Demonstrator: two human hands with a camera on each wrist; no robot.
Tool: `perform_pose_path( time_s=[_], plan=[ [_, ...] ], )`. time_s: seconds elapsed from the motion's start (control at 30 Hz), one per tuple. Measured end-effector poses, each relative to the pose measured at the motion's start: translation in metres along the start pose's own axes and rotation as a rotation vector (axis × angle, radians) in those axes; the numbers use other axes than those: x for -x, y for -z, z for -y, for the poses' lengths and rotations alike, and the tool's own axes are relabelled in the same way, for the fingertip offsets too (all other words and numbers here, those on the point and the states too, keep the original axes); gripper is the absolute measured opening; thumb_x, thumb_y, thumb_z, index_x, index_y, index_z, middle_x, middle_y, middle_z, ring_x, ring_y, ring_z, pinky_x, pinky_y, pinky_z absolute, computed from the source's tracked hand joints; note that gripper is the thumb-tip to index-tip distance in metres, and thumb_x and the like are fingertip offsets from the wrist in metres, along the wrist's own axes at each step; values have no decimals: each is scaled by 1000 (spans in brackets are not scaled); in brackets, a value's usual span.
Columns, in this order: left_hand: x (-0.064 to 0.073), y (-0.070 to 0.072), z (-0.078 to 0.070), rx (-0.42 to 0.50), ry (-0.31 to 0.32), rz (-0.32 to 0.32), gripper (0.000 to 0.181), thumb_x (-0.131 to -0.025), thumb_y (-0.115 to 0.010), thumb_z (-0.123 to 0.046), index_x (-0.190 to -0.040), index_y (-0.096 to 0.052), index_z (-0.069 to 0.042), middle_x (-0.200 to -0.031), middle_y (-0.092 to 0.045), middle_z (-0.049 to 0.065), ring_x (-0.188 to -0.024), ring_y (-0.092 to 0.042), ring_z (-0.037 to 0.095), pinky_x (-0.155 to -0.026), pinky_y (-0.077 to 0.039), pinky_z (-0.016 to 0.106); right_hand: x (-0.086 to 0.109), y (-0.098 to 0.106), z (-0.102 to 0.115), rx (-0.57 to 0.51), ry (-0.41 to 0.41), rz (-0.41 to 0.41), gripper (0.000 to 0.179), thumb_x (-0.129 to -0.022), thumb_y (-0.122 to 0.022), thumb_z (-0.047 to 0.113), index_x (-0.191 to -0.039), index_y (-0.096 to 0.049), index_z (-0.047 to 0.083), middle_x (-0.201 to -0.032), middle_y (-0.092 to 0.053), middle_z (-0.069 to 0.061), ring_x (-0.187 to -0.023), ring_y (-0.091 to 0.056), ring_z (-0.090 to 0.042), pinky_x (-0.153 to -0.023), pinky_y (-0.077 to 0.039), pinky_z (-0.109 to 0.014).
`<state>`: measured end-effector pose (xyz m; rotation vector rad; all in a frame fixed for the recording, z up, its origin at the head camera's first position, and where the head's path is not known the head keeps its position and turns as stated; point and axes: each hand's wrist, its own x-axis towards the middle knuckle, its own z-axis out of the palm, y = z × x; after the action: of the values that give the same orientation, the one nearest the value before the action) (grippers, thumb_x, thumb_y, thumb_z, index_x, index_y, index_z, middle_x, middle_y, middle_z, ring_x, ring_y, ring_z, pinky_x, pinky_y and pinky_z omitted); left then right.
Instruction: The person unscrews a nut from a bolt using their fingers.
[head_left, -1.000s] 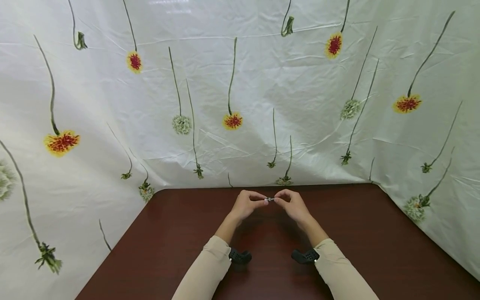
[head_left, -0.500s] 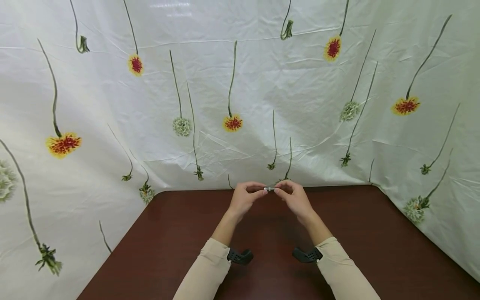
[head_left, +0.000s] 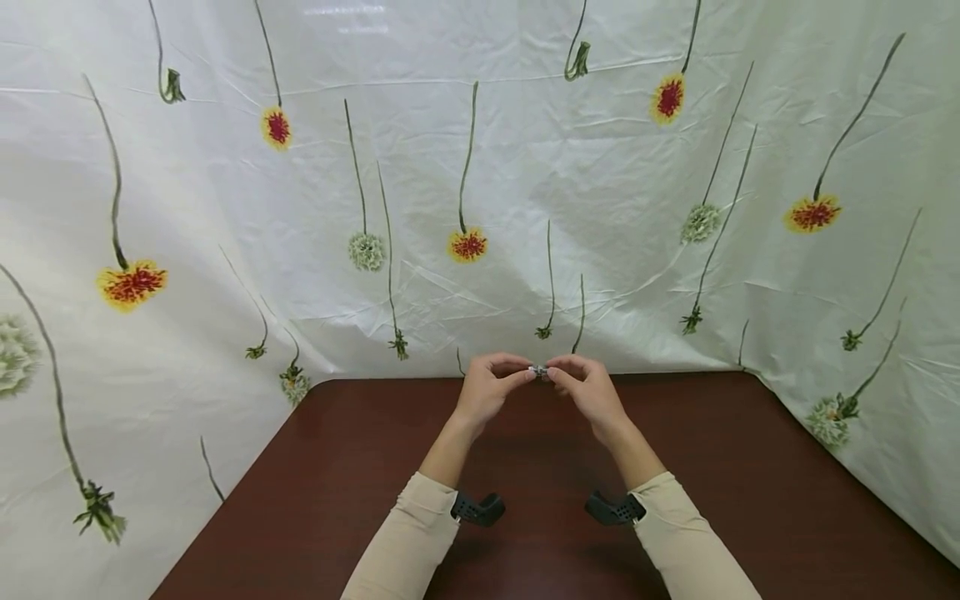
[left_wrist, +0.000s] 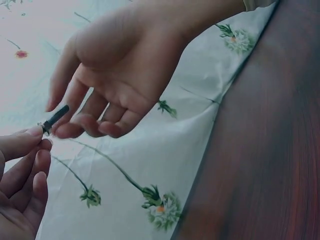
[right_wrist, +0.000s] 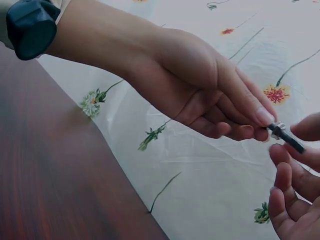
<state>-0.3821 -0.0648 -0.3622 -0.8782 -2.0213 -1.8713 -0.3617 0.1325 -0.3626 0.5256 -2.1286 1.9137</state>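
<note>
A small dark bolt (right_wrist: pixel 293 142) with a silvery, nut-like collar (right_wrist: pixel 276 130) is held between both hands above the far table edge. My right hand (head_left: pixel 592 396) pinches it at the collar end between thumb and fingers. In the left wrist view, the dark shaft (left_wrist: pixel 60 115) points toward my left hand (left_wrist: pixel 127 60). The left thumb and fingers curve around the shaft's free end, with a gap showing between them. From the head view, the left hand (head_left: pixel 480 392) appears right at the bolt, which is very small there.
Below the hands lies a dark reddish-brown table (head_left: pixel 360 483). A white cloth (head_left: pixel 420 292) printed with flowers hangs behind it and along its sides. Each forearm wears a black wrist device, such as the one on the left (head_left: pixel 478 509), beside a beige sleeve (head_left: pixel 408 537).
Both hands have moved up and away with the bolt, from over the table to the level of its far edge. They stay close together.
</note>
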Motion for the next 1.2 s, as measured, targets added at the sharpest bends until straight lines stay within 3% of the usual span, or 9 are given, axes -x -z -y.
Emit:
perform_pose_path(
  time_s=[0.2, 0.33, 0.47, 0.63, 0.8, 0.93, 1.07, 1.2],
  plan=[
    [1, -2, 2, 3, -19, 36, 18, -93, -78, -5, -106, -77, 7, -98, -77, 12, -93, -73, 25, -85, -57, 38, 0, -2, 0, 24, -16, 13, 26, -103, -69, 17, -112, -73, -7, -96, -74, -9, -88, -64, -23, -81, -53, -32],
    [1, -2, 3, 13, -11, 36, 18, -93, -78, -5, -106, -77, 8, -98, -77, 12, -93, -73, 25, -84, -57, 37, 0, -1, 1, 54, -6, 9, 24, -103, -68, 11, -111, -72, -11, -97, -74, -13, -87, -64, -20, -83, -53, -39],
    [0, -1, 3, 12, -16, 36, 19, -92, -79, -4, -106, -77, 9, -99, -77, 12, -94, -72, 25, -84, -57, 37, 1, -1, 3, 82, 25, 15, 23, -101, -69, 7, -115, -70, -12, -106, -73, -17, -97, -64, -24, -87, -51, -45],
    [0, 1, 4, 2, -14, 30, 19, -92, -79, -4, -105, -77, 9, -98, -77, 10, -95, -72, 24, -84, -56, 37, 3, 0, 4, 103, 67, 19, 26, -97, -75, 10, -118, -71, -5, -117, -71, -15, -105, -64, -27, -86, -48, -39],
    [0, 1, 4, 3, -15, 26, 18, -91, -80, -4, -104, -78, 7, -98, -77, 12, -93, -72, 23, -83, -56, 36, 2, -2, 4, 89, 53, -10, 25, -100, -73, 16, -116, -72, -3, -106, -72, -13, -96, -66, -29, -81, -52, -37],
    [0, 2, 3, 8, -16, 31, 18, -91, -80, -4, -104, -77, 9, -98, -77, 15, -93, -72, 24, -83, -56, 36, 1, -4, 4, 88, 40, -21, 25, -102, -70, 18, -110, -74, -5, -96, -72, -13, -88, -66, -25, -83, -55, -42],
    [0, 3, 2, 4, -11, 35, 18, -91, -80, -5, -104, -78, 8, -98, -77, 12, -94, -72, 24, -84, -56, 36, 2, -3, 5, 112, 70, -2, 22, -99, -73, 15, -112, -74, -3, -104, -72, -15, -93, -65, -22, -85, -52, -45],
    [0, 3, 1, -3, -13, 40, 15, -92, -80, -4, -104, -79, 5, -99, -77, 10, -96, -71, 25, -85, -56, 38, 3, -2, 5, 99, 95, 36, 31, -97, -75, 11, -124, -68, -3, -118, -69, -20, -101, -65, -30, -85, -49, -40]
  ],
)
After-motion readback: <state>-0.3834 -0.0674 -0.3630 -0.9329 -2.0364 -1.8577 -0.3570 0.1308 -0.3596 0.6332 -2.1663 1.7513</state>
